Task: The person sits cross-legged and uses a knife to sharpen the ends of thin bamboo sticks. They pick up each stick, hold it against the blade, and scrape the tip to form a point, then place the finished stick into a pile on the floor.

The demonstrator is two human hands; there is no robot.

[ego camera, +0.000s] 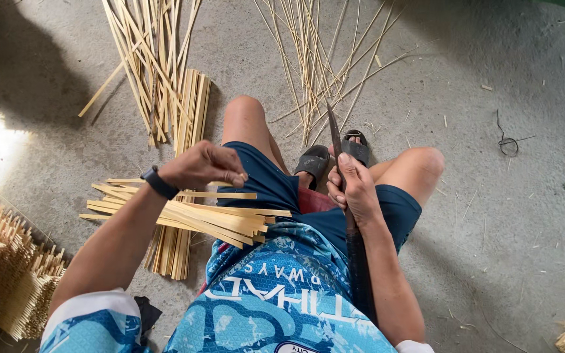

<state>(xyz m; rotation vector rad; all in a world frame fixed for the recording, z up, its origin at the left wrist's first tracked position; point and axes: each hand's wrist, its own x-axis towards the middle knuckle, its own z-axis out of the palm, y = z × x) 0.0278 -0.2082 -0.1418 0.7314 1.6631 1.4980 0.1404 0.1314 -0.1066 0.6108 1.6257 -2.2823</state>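
The right hand (354, 189) has its fingers wrapped round a long dark knife (344, 216) just below the blade. The knife's long axis runs nearly straight away from the body: its handle lies back along the right forearm toward the elbow, and the narrow, dull-grey blade points forward and slightly left, tapering to a tip above the black sandals (335, 157).

The left hand (204, 165) is curled closed, palm down, its fingers pinching a pale bamboo strip (220, 194) at the top of a loose bundle of strips (197, 219). The bundle lies crosswise — left to right — with its right ends resting on the left thigh and its left ends fanned out over the concrete floor (505, 229). The strips are flat, thin and straw-coloured, cut square at the ends.

More strips lie lengthwise beneath the bundle, and thinner slivers (315, 59) are scattered ahead.
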